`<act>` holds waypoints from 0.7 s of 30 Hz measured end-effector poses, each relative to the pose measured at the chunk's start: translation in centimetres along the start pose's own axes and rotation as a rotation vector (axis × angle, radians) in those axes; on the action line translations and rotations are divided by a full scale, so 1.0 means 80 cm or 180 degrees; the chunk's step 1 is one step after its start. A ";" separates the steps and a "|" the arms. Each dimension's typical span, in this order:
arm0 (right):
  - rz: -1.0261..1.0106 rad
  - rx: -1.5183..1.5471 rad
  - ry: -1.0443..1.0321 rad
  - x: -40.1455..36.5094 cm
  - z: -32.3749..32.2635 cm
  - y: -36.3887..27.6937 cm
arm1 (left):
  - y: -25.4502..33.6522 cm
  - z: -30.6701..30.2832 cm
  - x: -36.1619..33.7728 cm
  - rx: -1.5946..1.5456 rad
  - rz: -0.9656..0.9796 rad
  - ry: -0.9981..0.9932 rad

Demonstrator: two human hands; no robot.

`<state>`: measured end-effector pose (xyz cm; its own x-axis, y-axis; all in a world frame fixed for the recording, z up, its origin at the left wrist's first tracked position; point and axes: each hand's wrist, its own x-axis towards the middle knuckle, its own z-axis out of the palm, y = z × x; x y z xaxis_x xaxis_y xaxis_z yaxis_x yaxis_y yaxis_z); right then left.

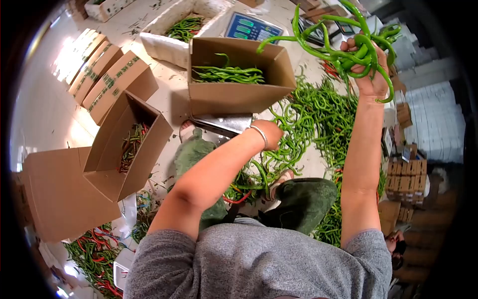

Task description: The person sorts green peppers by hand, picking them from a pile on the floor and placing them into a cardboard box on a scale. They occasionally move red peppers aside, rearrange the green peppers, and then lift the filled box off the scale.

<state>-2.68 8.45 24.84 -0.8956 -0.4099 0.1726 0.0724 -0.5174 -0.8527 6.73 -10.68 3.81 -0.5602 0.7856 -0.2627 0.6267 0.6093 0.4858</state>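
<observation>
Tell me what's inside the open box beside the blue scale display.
Long green peppers lie in the box, one curling above the rest. The near wall and the peppers hide its bottom.

Strong daylight from upper left; floor (167,119) blown out there, stacked boxes (107,79) glaring. Soft shadows by boxes. Fisheye: curved edges, black corners. Center reasonably sharp, right background dimmer, softer.
</observation>
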 end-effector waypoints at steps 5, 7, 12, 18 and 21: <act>0.0097 0.0118 0.0191 0.072 0.007 0.067 | -0.002 -0.004 -0.004 0.0076 -0.0167 -0.0101; 0.0415 0.1490 0.0485 0.093 0.004 0.105 | 0.001 -0.004 -0.010 0.0090 -0.0110 0.0005; 0.0714 0.1215 0.2988 0.144 -0.005 0.234 | 0.009 -0.008 -0.005 0.0073 -0.0204 -0.0272; 0.0872 0.0327 0.2947 0.156 -0.037 0.274 | 0.011 -0.011 -0.011 0.0081 -0.0100 -0.0246; 0.1090 0.0217 0.3421 0.171 -0.046 0.234 | 0.006 -0.008 -0.005 0.0240 -0.0073 -0.0144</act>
<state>-15.19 -4.11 9.40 -0.7346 0.3037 -0.6067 0.3809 -0.5553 -0.7393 6.95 -10.79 4.67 -0.5509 0.7744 -0.3111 0.6539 0.6322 0.4155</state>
